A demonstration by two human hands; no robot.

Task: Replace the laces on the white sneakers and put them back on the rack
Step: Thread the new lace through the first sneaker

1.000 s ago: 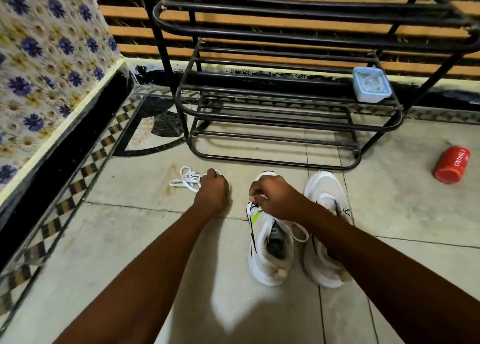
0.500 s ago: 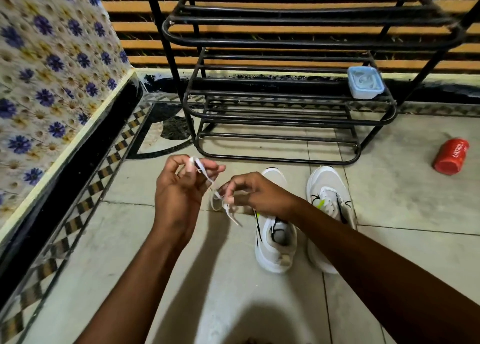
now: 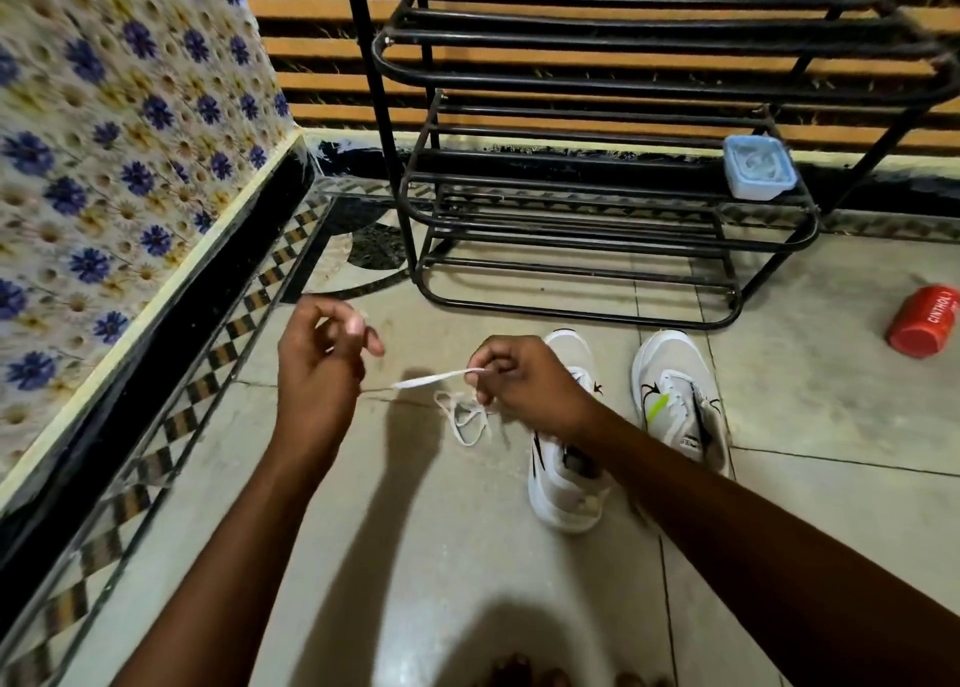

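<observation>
Lace [image 3: 441, 378] now stretched between hands.

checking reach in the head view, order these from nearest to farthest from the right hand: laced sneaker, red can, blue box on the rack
From the right hand:
1. Laced sneaker, on the floor just to its right.
2. Blue box, up on the rack's right end.
3. Red can, lying on the floor at far right.

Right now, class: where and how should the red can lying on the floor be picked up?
Grip the red can around its middle, coming down from above. It lies on its side on the floor, apart from the rack, so the curved body is exposed.
</observation>
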